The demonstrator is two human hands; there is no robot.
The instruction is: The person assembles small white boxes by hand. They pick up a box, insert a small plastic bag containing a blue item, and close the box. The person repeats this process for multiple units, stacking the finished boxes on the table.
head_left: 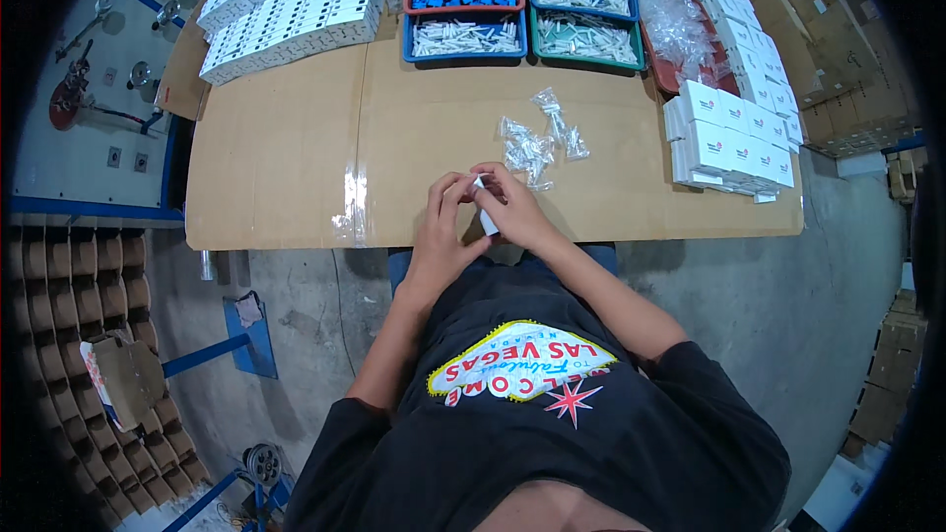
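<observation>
White and slim, the small piece (488, 223) sits between our two hands, over the near edge of the cardboard-topped table (276, 158). Its long axis runs mostly away from our body, the far end leaning a little to the left. Our right hand (518, 216) is closed on it from the right, fingers and thumb covering its middle; our left hand (446, 227) curls in from the left, fingertips meeting the right hand's near the far end, thumb close to the near end. Whether the left pinches it or only steadies it, we cannot tell. As we judge it, handling turns on those two ends, with the right hand nearer the middle. Beyond, slightly right, lie clear plastic packets (527, 153), nearer to our right hand than our left
</observation>
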